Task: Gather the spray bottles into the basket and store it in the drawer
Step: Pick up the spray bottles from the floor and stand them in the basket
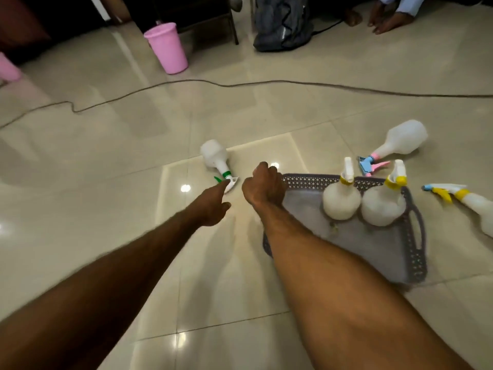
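Left hand (213, 206) fingers extended, touching green-trigger bottle (214, 158); right hand (262, 186) grips basket (416, 236) rim; no legible labels.

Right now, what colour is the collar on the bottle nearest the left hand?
Green, on the spray bottle lying on the floor; head view shows it.

Bare floor (106, 161) was seen to the left of the green-capped bottle (216, 161), so a hand could be brought in from that side. The way to the right was blocked by the basket (416, 252). Its far end was filled by two upright yellow-capped bottles (341, 198), while its near part was left open. A cable (165, 85) was stretched across the floor, well beyond the bottles.
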